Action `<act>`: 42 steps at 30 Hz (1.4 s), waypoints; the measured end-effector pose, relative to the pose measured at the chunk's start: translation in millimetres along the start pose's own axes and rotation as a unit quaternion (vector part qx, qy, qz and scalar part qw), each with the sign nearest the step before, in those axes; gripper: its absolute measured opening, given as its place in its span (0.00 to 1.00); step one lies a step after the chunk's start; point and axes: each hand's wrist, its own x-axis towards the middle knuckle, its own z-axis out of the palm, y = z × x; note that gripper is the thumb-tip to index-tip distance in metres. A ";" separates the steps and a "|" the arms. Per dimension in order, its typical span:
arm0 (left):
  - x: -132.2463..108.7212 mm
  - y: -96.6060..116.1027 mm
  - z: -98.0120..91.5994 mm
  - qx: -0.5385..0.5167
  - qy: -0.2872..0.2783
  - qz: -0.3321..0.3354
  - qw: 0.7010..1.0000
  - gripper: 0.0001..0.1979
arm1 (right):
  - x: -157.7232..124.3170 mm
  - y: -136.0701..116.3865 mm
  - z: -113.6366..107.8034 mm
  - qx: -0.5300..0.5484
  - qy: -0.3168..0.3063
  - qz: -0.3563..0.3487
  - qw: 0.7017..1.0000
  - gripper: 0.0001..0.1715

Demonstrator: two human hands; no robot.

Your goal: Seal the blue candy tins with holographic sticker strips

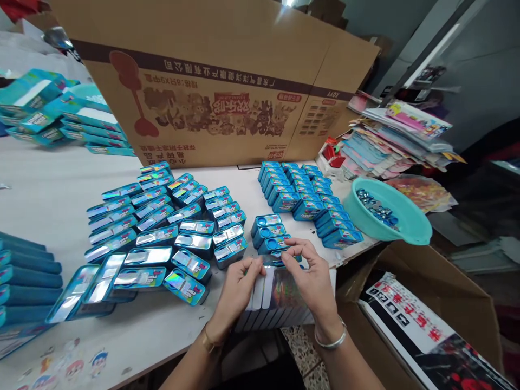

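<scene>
My left hand (242, 280) is over the near table edge, thumb and fingertips pressed together on something too small to make out. Close by on the right, my right hand (306, 271) has its fingers curled, thumb and forefinger near the closest blue tin (280, 259) of a short row. Beneath both hands lies a block of clear-wrapped packs (284, 290) with white strips on top. Behind the hands, a blue tin (273, 244) with a round recess stands upright. Many blue tins (193, 241) stand on end to the left.
A large cardboard box (227, 65) stands behind the tins. At right, a turquoise basin (414, 230) holds small shiny pieces, near stacked papers (377, 143). An open carton (463, 276) sits lower right. More blue tins (303, 189) stand in rows near the basin; others (28, 281) lie far left.
</scene>
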 end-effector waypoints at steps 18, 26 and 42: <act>39.1 -29.9 17.9 0.071 0.078 -0.014 0.994 0.22 | 30.9 26.2 22.7 -0.182 0.048 -0.006 0.982 0.07; 47.5 -37.1 29.0 0.007 0.085 -0.012 0.996 0.22 | 32.7 31.4 23.7 -0.215 0.016 -0.009 0.976 0.03; -25.5 -20.1 -4.8 -0.064 0.014 -0.049 0.997 0.22 | -22.5 7.9 -23.6 -0.195 -0.106 -0.201 0.954 0.20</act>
